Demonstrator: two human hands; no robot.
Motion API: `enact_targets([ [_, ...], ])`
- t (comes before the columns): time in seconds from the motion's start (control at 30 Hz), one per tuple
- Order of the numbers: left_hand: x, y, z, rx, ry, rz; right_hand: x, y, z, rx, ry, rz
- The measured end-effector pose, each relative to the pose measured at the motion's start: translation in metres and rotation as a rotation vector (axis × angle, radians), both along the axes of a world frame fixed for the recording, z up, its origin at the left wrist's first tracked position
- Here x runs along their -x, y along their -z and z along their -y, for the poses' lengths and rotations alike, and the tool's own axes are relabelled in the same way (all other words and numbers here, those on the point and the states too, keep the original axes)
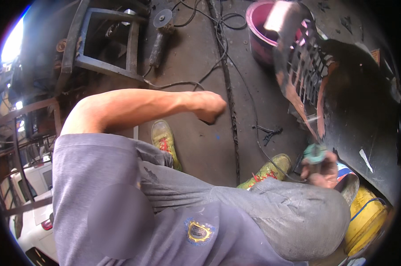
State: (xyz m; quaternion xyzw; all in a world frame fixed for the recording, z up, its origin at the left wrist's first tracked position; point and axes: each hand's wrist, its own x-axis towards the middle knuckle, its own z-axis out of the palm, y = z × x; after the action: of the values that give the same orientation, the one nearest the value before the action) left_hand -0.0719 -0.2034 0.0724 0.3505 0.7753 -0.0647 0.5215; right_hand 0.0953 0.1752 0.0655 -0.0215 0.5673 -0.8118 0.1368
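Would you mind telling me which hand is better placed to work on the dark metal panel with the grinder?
The right hand, probably. It already grips the grinder with the green disc close beside the dark metal panel. The left hand is a closed fist out over the floor, away from both.

At twelve o'clock a rusty, matt grey metal frame [107, 42] is lying on the rough, stained concrete floor [200, 137], beside a dull metal angle grinder [161, 35]. At one o'clock a glossy pink plastic bucket [260, 31] is sitting. At three o'clock a dark, scuffed metal panel [360, 111] with orange rust streaks is showing a matt finish. At four o'clock a smooth yellow plastic container [364, 221] is shining faintly. Worn grey cloth trousers [289, 208] are looking dusty at five o'clock.
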Motion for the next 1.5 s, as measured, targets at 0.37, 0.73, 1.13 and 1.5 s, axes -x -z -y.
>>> enact_targets([
  [0.37,0.117,-0.057,0.224,-0.64,-1.523,0.158,0.116,0.123,0.166,-1.146,0.176,-0.203],
  [0.73,0.089,-0.064,0.084,-0.727,-1.222,0.879,0.039,0.05,0.137,-1.604,0.07,-0.112],
  [1.13,-0.009,-0.031,0.0,-0.649,-1.067,1.102,-0.232,0.104,0.299,-1.296,0.654,1.474],
  [1.5,-0.044,-0.016,-0.073,-0.588,-0.976,1.13,-0.267,0.114,0.323,-1.364,0.939,1.367],
])
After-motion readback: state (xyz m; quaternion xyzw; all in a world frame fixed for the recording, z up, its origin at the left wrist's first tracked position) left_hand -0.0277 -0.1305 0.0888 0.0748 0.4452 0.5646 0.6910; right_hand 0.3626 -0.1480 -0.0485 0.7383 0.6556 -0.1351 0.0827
